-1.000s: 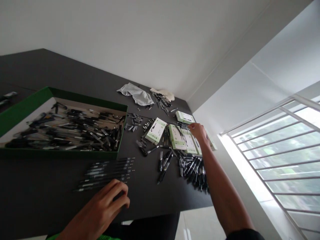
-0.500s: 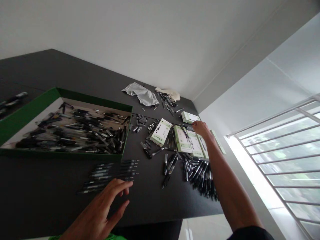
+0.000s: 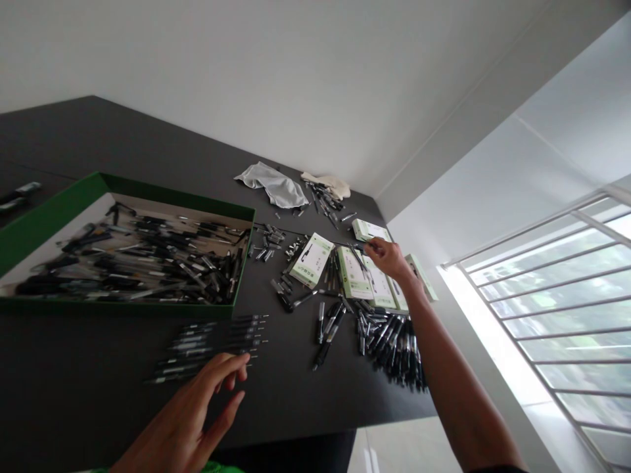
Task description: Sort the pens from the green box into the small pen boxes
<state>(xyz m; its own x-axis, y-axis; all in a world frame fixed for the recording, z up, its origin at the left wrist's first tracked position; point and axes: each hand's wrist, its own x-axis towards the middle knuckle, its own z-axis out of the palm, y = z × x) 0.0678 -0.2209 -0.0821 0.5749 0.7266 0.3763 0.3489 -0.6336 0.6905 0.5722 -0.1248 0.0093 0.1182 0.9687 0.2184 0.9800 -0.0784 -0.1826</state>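
In the head view, the right hand [image 3: 389, 258] has shifted leftward over the cartons since half a second ago; its fingers are drawn close together beside dark pens, but I cannot tell whether that grip holds one. The left hand [image 3: 190, 407], its thumb and fingers closer together a second ago, now has a wide grip beside a row of slim black-and-clear pens [image 3: 192, 348] lying on the dark grey table [image 3: 280, 387].

Bare table stretches from the left hand toward the front edge and rightward to loose black pens [image 3: 328, 335].

A green-walled shallow tray [image 3: 49, 207], full of mixed pens, borders the row's far side. Flat pale-green-and-white cartons [image 3: 315, 259] lie between the right hand and a fanned heap of black pens [image 3: 397, 351]. Behind are a crumpled light-grey cloth [image 3: 271, 184] and a cream cloth [image 3: 330, 182].
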